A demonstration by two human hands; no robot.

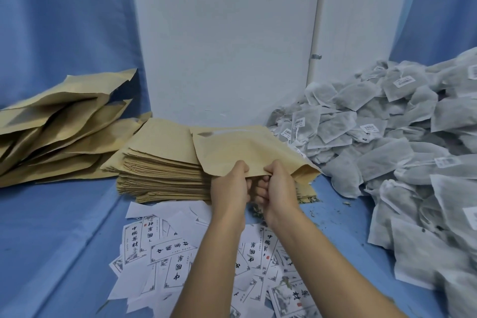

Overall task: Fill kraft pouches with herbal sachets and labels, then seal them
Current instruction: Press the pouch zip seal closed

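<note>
A: What lies nearest?
B: Printed labels (196,261), scattered on the blue cloth (64,240).
A: And the hands?
B: The left hand (229,188) and right hand (277,188) each pinch the near edge of one kraft pouch (245,147), held over the pouch stack (160,162). Beyond, sachets (387,137) heap at right, bulging pouches (59,131) at left.
</note>
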